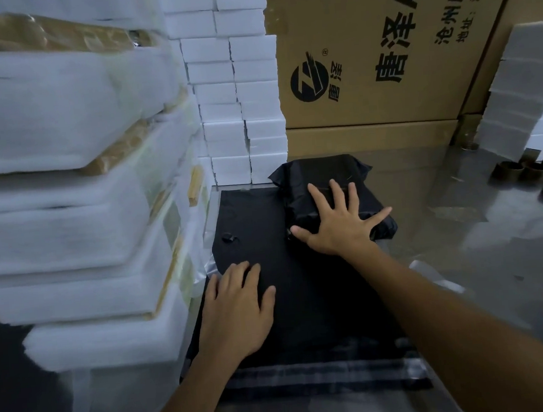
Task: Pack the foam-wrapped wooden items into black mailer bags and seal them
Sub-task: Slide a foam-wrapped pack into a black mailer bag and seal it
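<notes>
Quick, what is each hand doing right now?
Left hand: open, fingers flat on the empty black mailer bag.
Right hand: open, fingers spread, pressing on the packed black parcel.

Brown cardboard box is showing sideways black characters "唐泽" plus a round logo with ®. Smaller print beside is reading "沧州唐泽", "地址", "河北"; the rest is running off frame.

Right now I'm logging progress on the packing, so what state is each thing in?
packed mailer bag: filled, folded shut, pressed by right hand
flat mailer bags: empty, lying flat, under left hand
foam-wrapped items: stacked, unpacked
left hand: open, flat
right hand: open, fingers spread
</notes>
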Demonstrator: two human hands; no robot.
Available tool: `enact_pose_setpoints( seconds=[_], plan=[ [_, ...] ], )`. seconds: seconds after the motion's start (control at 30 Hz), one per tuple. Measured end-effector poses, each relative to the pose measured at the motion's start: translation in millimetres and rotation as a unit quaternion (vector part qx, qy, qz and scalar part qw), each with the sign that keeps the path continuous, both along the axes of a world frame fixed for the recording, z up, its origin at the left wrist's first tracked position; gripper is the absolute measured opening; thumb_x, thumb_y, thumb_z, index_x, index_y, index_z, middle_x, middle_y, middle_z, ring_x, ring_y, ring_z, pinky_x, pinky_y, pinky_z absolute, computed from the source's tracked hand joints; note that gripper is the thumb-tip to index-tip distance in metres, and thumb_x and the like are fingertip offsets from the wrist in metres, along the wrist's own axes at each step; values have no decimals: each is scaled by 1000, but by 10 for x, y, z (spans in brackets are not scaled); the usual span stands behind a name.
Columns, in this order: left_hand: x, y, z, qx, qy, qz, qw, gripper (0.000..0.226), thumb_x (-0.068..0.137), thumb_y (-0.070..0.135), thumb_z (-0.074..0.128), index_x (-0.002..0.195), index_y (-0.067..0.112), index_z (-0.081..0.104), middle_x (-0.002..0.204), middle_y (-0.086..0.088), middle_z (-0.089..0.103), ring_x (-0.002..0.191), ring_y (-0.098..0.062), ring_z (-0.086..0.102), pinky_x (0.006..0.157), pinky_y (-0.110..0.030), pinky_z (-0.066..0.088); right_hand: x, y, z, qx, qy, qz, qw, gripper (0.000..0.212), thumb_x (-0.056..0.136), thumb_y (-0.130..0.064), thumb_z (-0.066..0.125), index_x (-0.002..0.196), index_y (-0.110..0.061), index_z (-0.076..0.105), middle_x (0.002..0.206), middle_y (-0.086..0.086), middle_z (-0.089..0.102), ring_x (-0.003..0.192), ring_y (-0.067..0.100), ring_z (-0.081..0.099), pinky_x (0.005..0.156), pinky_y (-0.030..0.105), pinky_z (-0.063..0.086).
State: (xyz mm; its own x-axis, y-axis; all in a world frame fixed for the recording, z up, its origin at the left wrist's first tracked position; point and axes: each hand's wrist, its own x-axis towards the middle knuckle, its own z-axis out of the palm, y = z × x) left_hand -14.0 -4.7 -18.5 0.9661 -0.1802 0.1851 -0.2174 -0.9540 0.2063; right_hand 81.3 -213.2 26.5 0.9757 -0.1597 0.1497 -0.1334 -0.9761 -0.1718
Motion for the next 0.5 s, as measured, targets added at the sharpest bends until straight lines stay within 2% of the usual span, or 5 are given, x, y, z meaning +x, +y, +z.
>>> enact_pose_setpoints(
  seconds=[0.13, 0.3, 0.5],
  plan=[
    [-20, -11, -2, 7, -1, 2, 1000, 60, 100, 54, 18, 154, 28, 22, 160, 9, 21, 149, -11, 11, 122, -38, 3, 366, -95, 12, 18, 6, 5, 1000, 99, 75, -89, 43, 151, -54, -10, 165, -12, -17, 150, 26, -26, 96, 87, -9],
    [-26, -62, 2, 25, 3, 12, 1000, 62, 99, 55, 15, 155, 29, 19, 161, 10, 18, 150, -12, 8, 122, -39, 2, 696, -184, -48, 28, -40, 22, 999, 98, 75, -86, 49, 153, -51, 1, 166, -12, -8, 153, 23, -18, 102, 82, -8],
    [-20, -104, 33, 35, 16, 14, 999, 67, 95, 60, 2, 155, 33, 7, 163, 14, 5, 150, -9, -4, 120, -37, -7, 1054, -229, -83, 34, -55, 21, 998, 98, 74, -86, 50, 154, -46, 8, 166, -13, -4, 153, 21, -15, 101, 81, -10]
  ],
)
